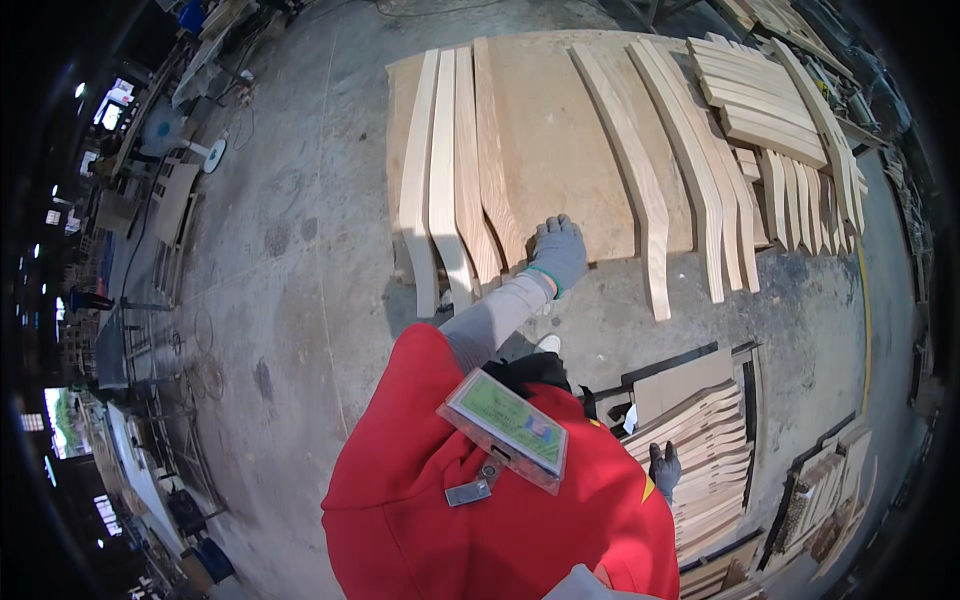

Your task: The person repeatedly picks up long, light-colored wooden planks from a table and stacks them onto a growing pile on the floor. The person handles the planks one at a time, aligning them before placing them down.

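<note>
Wide overhead view: a person's red top (420, 480) w/ a clear-sleeved green badge (508, 430) is seen from above, on a grey concrete floor (290, 260). The L hand (559, 252), grey-gloved, is stretched fwd & laid at the near edge of a large tan board (540, 130); its fingers are held close together, pointing away, but whether anything is pinched can't be told. Just L of it, four curved wooden slats (441, 160) are laid side by side, near ends jutting past the board edge. To its R, w/ a bare gap btwn, a single curved slat (626, 150) is set, then a close group of similar slats (690, 150), then a pile of straight pieces (762, 100) at the far R. The R hand (664, 467), dark-gloved, is held low beside a stack of curved pieces (715, 440); its fingers are seen slightly apart, though contact w/ the stack can't be told
</note>
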A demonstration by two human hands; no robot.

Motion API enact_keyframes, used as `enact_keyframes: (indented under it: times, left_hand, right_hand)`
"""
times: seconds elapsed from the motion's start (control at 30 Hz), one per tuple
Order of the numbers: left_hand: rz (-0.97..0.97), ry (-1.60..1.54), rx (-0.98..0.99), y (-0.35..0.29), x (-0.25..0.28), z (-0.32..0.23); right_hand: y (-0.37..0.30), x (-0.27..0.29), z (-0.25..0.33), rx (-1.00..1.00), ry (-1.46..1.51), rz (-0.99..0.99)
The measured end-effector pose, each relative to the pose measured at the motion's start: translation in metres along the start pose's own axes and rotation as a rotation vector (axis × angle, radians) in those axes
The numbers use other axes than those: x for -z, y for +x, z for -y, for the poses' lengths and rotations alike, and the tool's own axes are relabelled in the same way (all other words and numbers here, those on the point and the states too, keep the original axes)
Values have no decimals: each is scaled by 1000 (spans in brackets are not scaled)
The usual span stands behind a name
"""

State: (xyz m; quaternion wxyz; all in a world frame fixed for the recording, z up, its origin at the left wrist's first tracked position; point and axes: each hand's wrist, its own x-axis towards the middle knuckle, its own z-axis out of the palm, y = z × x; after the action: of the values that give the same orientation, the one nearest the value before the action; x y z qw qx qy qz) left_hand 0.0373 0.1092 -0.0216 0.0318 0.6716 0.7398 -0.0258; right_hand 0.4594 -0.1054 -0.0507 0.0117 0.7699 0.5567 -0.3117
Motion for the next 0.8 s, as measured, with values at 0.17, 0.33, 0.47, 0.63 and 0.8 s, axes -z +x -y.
enact_keyframes:
  times: [0.17,0.33,0.47,0.63,0.8]
  left_hand:
    - [-60,-51,-8,-39,-3,-12]
    - [341,-232,-257,-92,12,-39]
    - [321,-265,-425,-139,-13,-61]
    - [415,-283,-529,-178,7,-88]
    - [575,-50,-769,-170,0,-138]
  right_hand:
    - [-41,-22,-30,-36,-59,69]
    - [-92,-57,-62,-9,44,-8]
    - [-135,-84,-65,-94,122,20]
    - [-170,-132,-93,-172,270,5]
    - [-187,-150,-103,-308,407,-52]
